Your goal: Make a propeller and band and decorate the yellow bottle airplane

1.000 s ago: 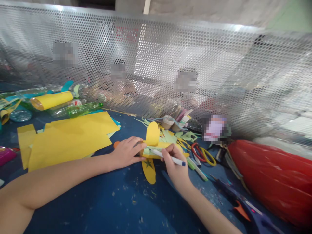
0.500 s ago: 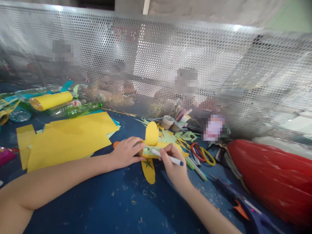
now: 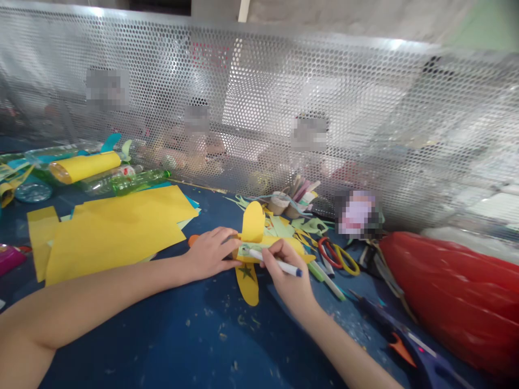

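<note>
A yellow paper toy airplane [image 3: 253, 224] lies on the blue tabletop, its wings pointing away from me and toward me. A dark star marks the near wing. My left hand [image 3: 213, 253] grips the plane's left end, fingers and thumb around the body. In my right hand [image 3: 288, 267] is a white marker [image 3: 256, 254] with a blue end, pinched between thumb and fingers. Its tip meets a pale green strip [image 3: 245, 249] on the plane's side, where dark lines show. An orange piece [image 3: 193, 240] peeks out beyond my left hand.
Yellow paper sheets [image 3: 121, 227] lie to the left, with plastic bottles [image 3: 140, 182] behind them. At right are scissors [image 3: 346, 260], a glue gun [image 3: 409, 340] and a red plastic bag [image 3: 454, 292]. A perforated metal screen [image 3: 259, 97] stands along the back, people behind it.
The marker's tip has shifted slightly left along the pale green strip, and my right hand moved with it. My left hand and the airplane stay practically in place.
</note>
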The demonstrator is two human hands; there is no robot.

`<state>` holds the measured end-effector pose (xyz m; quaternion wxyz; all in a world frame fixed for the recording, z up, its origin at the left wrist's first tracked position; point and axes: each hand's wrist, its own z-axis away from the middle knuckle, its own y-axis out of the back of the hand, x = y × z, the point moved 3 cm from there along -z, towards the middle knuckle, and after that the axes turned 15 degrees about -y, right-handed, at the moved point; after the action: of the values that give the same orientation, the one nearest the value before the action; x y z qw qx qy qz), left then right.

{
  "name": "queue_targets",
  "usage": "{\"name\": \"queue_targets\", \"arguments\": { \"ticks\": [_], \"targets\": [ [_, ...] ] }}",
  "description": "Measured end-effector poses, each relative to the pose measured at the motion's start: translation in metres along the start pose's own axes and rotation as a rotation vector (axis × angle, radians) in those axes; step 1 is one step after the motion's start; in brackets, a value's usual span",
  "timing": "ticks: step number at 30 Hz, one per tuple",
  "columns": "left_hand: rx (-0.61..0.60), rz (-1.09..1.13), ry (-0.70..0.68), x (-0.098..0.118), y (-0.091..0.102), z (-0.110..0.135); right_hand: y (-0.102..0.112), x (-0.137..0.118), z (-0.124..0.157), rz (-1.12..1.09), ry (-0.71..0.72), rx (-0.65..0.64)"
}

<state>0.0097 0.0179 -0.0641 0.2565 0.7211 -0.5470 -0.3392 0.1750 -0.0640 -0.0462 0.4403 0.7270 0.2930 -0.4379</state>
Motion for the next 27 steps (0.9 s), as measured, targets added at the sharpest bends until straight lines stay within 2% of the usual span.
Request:
{"name": "queue_targets", "arguments": {
  "ticks": [27],
  "targets": [
    [0.022, -0.011, -0.01, 0.0006, -0.0002, 0.0001, -0.0017, -0.0034, -0.0002, -0.035, -0.011, -0.069]
  ]
}}
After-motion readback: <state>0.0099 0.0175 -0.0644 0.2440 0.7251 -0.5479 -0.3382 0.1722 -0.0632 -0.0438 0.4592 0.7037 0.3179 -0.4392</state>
